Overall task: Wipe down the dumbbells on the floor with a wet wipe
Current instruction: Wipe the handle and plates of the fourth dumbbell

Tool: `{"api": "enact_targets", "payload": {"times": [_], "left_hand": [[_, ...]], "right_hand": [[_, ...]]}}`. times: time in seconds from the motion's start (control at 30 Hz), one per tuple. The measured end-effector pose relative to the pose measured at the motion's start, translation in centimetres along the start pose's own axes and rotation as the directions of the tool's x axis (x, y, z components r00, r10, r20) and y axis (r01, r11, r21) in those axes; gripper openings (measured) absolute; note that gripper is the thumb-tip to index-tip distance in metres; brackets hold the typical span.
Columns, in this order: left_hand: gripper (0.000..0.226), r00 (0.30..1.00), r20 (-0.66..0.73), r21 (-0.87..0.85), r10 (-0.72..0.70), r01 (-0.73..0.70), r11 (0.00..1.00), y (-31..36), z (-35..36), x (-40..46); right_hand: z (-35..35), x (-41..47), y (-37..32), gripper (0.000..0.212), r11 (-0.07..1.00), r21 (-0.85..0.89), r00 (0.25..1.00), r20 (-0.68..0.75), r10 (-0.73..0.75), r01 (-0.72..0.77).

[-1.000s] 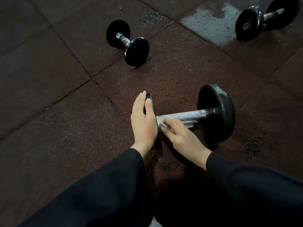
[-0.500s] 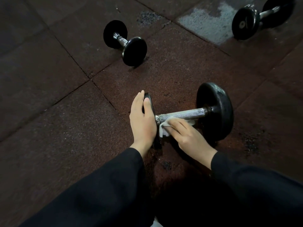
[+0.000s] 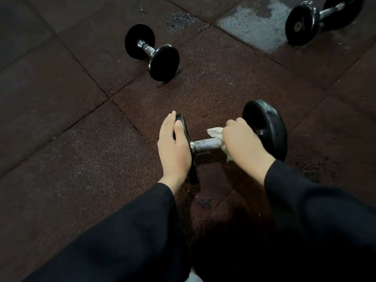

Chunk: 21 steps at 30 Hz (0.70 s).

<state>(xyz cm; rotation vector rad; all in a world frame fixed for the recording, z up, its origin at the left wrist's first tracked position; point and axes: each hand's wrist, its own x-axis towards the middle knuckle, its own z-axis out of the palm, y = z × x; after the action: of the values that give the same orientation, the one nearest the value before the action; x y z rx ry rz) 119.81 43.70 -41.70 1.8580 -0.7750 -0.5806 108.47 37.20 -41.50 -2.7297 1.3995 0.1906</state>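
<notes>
Nearest dumbbell (image 3: pixel 205 144) on rubber floor (image 3: pixel 61 159). Left hand (image 3: pixel 173 147) flat, bracing left plate. Right hand (image 3: pixel 243 143) clenched round wet wipe (image 3: pixel 215 132) on handle, now slid from left end to right plate. Handle pass likely nearly complete; two other dumbbells waiting.

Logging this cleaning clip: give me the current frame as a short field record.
setting: rubber floor tiles
near dumbbell: being wiped
left hand: flat against its left plate, steadying
right hand: wrapped around handle with wet wipe
other dumbbells: small dumbbell, far dumbbell, both untouched
</notes>
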Motion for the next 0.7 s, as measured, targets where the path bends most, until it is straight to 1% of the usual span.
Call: {"api": "enact_targets", "payload": {"times": [0.03, 0.07, 0.13, 0.17, 0.2, 0.27, 0.3, 0.43, 0.47, 0.5, 0.53, 0.57, 0.63, 0.67, 0.7], "left_hand": [[0.037, 1.0, 0.002, 0.001, -0.003, 0.003, 1.0, 0.0, 0.0, 0.0], [0.037, 1.0, 0.002, -0.001, -0.007, 0.007, 1.0, 0.0, 0.0, 0.0], [0.037, 1.0, -0.002, -0.006, -0.012, 0.012, 1.0, 0.0, 0.0, 0.1], [0.037, 1.0, -0.001, -0.004, -0.013, 0.013, 1.0, -0.1, 0.0, 0.1], [0.037, 1.0, -0.001, -0.001, -0.01, 0.01, 1.0, -0.1, 0.0, 0.1], [0.037, 1.0, -0.005, 0.005, 0.0, 0.0, 1.0, -0.1, 0.0, 0.0], [0.037, 1.0, -0.006, 0.006, 0.001, -0.001, 1.0, -0.1, -0.1, 0.0], [0.036, 1.0, -0.007, 0.0, -0.012, 0.012, 1.0, -0.2, -0.1, 0.2], [0.036, 1.0, -0.009, -0.001, -0.012, 0.012, 1.0, -0.2, -0.1, 0.2], [0.036, 1.0, -0.011, -0.003, -0.012, 0.012, 1.0, -0.2, -0.1, 0.1], [0.036, 1.0, -0.014, -0.005, -0.01, 0.01, 1.0, -0.1, -0.1, 0.1], [0.036, 1.0, -0.016, -0.006, -0.007, 0.007, 1.0, -0.1, -0.1, -0.1], [0.036, 1.0, -0.019, -0.004, 0.003, -0.003, 1.0, -0.2, -0.1, -0.2], [0.036, 1.0, -0.019, -0.003, 0.002, -0.002, 1.0, -0.3, -0.1, -0.2], [0.036, 1.0, -0.017, -0.002, 0.0, 0.0, 1.0, -0.3, -0.1, -0.1]], "right_hand": [[-0.5, -0.2, -0.1, 0.016, 1.0, -0.004, 0.999, 0.053, -0.013, 0.014], [-0.5, -0.2, -0.3, 0.019, 0.999, 0.016, 0.996, 0.074, -0.043, 0.042], [-0.4, -0.9, -1.0, 0.026, 0.993, 0.015, 0.992, 0.032, -0.12, 0.12], [-0.1, -1.4, -1.1, 0.027, 0.991, 0.017, 0.991, 0.015, -0.13, 0.13], [0.0, -1.7, -1.1, 0.027, 0.994, 0.04, 0.995, 0.015, -0.099, 0.099], [-0.3, -1.6, -0.4, 0.025, 0.999, 0.052, 0.999, 0.039, 0.011, -0.013], [-0.4, -1.1, 0.1, 0.024, 0.998, 0.026, 0.997, 0.046, 0.057, -0.058], [-0.9, -0.5, -0.5, 0.024, 0.992, -0.017, 0.987, 0.093, 0.127, -0.126], [-0.7, -0.7, -0.9, 0.026, 0.989, -0.055, 0.988, 0.058, 0.142, -0.139], [-0.5, -1.3, -1.2, 0.031, 0.981, -0.097, 0.986, -0.023, 0.167, -0.168], [-0.6, -1.7, -1.5, 0.034, 0.975, -0.105, 0.98, -0.064, 0.188, -0.194], [-0.7, -1.9, -1.5, 0.033, 0.973, -0.099, 0.977, -0.049, 0.206, -0.21], [-0.8, -1.6, -1.3, 0.029, 0.976, -0.067, 0.974, 0.075, 0.213, -0.208], [-0.9, -1.0, -1.3, 0.029, 0.974, -0.072, 0.969, 0.101, 0.224, -0.217], [-1.0, -0.5, -1.1, 0.03, 0.971, -0.091, 0.969, 0.097, 0.229, -0.22]]}}
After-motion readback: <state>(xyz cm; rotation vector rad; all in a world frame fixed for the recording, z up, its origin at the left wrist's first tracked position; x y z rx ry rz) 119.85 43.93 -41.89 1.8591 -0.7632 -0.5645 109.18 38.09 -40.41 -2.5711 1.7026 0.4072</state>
